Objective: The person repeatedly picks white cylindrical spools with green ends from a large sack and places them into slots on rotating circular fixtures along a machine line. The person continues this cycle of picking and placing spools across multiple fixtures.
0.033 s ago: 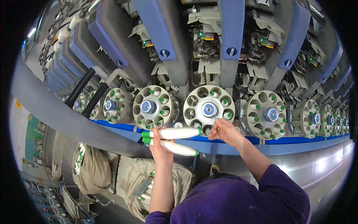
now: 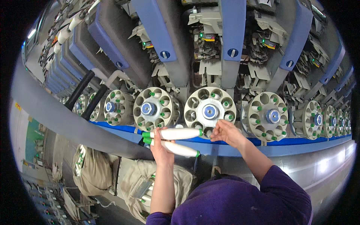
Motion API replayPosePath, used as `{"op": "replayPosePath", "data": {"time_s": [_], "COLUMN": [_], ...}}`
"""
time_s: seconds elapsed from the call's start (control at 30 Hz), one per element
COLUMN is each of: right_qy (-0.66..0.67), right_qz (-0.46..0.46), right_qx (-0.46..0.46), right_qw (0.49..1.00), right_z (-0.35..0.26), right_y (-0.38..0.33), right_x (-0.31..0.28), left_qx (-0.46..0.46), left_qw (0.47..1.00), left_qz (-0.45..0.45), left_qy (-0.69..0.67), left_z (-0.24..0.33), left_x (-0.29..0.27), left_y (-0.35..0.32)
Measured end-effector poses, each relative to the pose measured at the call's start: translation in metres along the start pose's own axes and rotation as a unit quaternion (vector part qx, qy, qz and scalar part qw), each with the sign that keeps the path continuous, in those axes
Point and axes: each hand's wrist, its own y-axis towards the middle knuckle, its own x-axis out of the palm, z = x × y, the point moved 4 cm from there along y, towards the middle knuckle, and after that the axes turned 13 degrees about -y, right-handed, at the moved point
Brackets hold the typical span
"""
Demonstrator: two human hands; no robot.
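In my left hand (image 2: 162, 150) lie two yarn bobbins, wound white with green ends. The upper bobbin (image 2: 180, 133) points level to the right, while the lower bobbin (image 2: 182, 149) slants slightly down. My right hand (image 2: 227, 133) is at the lower right rim of a round magazine (image 2: 197, 122), its fingers curled together; what they pinch, if anything, is too small to make out. This magazine has a ring of round pockets about a blue and silver hub (image 2: 210, 111). Green-tipped bobbins stand in some of the pockets, and my right hand hides part of the lower ones.
More round magazines, such as one to the right (image 2: 260, 129) and one to the left (image 2: 139, 101), line the machine. Below left, a cloth sack (image 2: 95, 174) and a cloth-lined container (image 2: 131, 176) hold bobbins. A thick grey rail (image 2: 75, 108) and black handles (image 2: 93, 103) cross the left side.
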Motion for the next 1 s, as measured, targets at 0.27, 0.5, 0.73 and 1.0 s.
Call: {"op": "replayPosePath", "data": {"time_s": [0.27,0.5,0.73,1.0], "right_qy": [-0.013,0.099,-0.321,0.126], "right_qz": [-0.007,0.009,-0.131,0.111], "right_qx": [-0.059,-0.053,0.119,-0.044], "right_qw": [0.998,0.994,0.931,0.985], "right_z": [-0.007,-0.007,0.03,0.047], "right_y": [0.029,0.027,0.014,0.001], "right_x": [0.006,0.037,0.078,0.071], "left_qx": [0.074,-0.079,-0.097,-0.141], "left_qw": [0.982,0.985,0.994,0.986], "left_qz": [0.049,-0.042,-0.002,0.029], "left_qy": [0.167,0.148,-0.05,-0.085], "left_z": [-0.055,-0.059,0.003,0.003], "left_x": [-0.003,0.007,0.005,-0.027], "left_y": [0.068,0.076,0.091,0.088]}}
